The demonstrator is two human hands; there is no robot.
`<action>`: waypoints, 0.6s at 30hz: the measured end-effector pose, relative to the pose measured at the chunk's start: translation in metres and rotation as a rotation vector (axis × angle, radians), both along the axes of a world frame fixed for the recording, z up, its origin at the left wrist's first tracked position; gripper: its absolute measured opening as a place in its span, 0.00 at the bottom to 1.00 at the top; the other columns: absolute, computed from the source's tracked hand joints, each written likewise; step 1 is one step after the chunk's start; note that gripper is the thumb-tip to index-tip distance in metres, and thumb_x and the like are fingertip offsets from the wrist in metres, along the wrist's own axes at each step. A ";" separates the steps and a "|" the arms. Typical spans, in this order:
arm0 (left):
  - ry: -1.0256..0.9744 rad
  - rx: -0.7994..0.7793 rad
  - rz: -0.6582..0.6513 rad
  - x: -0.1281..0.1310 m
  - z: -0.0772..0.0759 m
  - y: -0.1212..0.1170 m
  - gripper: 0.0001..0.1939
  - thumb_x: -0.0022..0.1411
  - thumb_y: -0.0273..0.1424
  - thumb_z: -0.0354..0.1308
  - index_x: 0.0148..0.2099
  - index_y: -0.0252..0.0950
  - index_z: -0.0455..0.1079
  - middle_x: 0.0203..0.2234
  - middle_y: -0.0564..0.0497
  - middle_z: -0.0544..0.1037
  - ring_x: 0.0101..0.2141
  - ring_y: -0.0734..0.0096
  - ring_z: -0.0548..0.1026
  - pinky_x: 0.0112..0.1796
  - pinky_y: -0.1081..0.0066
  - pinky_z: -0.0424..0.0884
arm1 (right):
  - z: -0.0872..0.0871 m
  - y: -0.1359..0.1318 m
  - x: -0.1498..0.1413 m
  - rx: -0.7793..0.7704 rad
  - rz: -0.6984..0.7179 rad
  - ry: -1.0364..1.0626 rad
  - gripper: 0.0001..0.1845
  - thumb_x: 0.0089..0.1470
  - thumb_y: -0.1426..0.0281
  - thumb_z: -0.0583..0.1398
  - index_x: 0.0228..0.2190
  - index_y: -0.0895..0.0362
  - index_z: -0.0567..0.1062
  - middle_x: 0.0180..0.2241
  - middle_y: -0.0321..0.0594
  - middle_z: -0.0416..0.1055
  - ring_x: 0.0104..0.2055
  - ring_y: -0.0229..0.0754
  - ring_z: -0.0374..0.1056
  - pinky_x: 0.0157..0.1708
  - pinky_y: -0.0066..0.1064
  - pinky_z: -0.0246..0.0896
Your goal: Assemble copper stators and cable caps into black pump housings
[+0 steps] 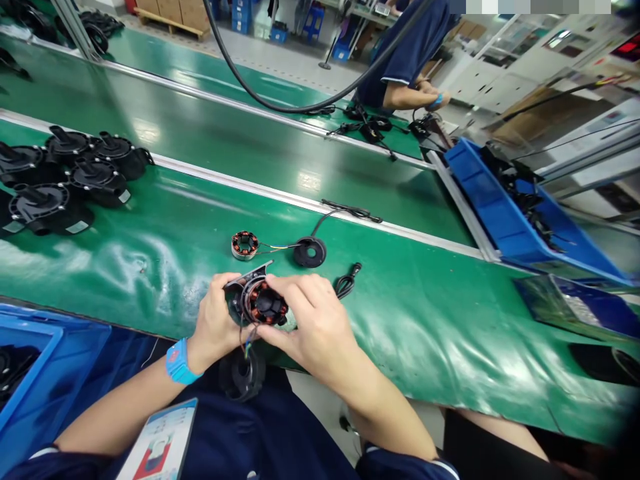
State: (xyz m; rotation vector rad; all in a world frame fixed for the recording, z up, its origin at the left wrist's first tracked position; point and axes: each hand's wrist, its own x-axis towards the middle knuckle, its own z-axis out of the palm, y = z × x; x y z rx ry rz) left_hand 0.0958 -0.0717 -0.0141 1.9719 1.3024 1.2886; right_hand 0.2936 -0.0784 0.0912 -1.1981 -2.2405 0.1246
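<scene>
My left hand (215, 323), a blue band at its wrist, is closed around a black pump housing (235, 301) above the bench's front edge. The fingers and thumb of my right hand (317, 320) pinch a copper-wound stator (269, 303) at the housing's mouth; how deep it sits is hidden. Thin coloured wires (248, 343) run down from it to a black round cap (243, 379) hanging before my shirt. Beyond my hands lies a second stator (245, 246), joined by wires to another black round cap (311, 252). A coiled cable (345, 285) rests right of them.
Several black pumps (90, 179) stand at the left of the green bench (425, 327). Blue bins (45, 333) are at lower left, and a blue bin (480, 200) with black parts is at right. Across the bench a co-worker (400, 67) stands near black cables.
</scene>
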 end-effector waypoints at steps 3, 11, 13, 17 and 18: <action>0.009 -0.017 0.010 0.000 -0.001 0.000 0.47 0.50 0.58 0.71 0.61 0.39 0.56 0.47 0.43 0.72 0.43 0.55 0.80 0.42 0.58 0.79 | 0.000 0.003 0.007 -0.098 0.067 0.005 0.32 0.61 0.49 0.64 0.54 0.61 0.73 0.42 0.49 0.76 0.44 0.51 0.72 0.45 0.43 0.69; -0.074 -0.223 0.041 0.002 -0.004 0.005 0.52 0.43 0.52 0.77 0.61 0.39 0.55 0.49 0.41 0.73 0.45 0.52 0.80 0.45 0.55 0.78 | -0.047 -0.002 0.002 0.097 -0.056 -0.111 0.48 0.56 0.39 0.62 0.60 0.66 0.71 0.58 0.62 0.70 0.61 0.61 0.66 0.58 0.51 0.69; -0.125 -0.268 0.059 0.002 -0.004 0.004 0.51 0.42 0.49 0.79 0.61 0.39 0.56 0.49 0.42 0.74 0.45 0.53 0.80 0.44 0.56 0.78 | -0.054 -0.006 0.001 0.083 -0.030 -0.061 0.44 0.61 0.43 0.61 0.64 0.64 0.68 0.60 0.61 0.68 0.63 0.57 0.66 0.59 0.46 0.71; -0.242 -0.082 -0.002 0.000 0.001 0.003 0.51 0.42 0.51 0.78 0.61 0.41 0.56 0.49 0.44 0.72 0.47 0.54 0.78 0.46 0.56 0.78 | -0.049 -0.013 0.001 0.216 -0.004 0.071 0.37 0.60 0.49 0.66 0.61 0.60 0.71 0.58 0.60 0.69 0.59 0.54 0.71 0.56 0.42 0.74; -0.237 -0.039 -0.028 0.000 0.002 0.004 0.51 0.42 0.51 0.78 0.61 0.41 0.56 0.49 0.44 0.72 0.47 0.55 0.78 0.47 0.56 0.78 | -0.047 -0.013 0.001 0.249 -0.015 0.084 0.37 0.58 0.51 0.68 0.60 0.59 0.72 0.56 0.59 0.70 0.58 0.54 0.72 0.55 0.42 0.75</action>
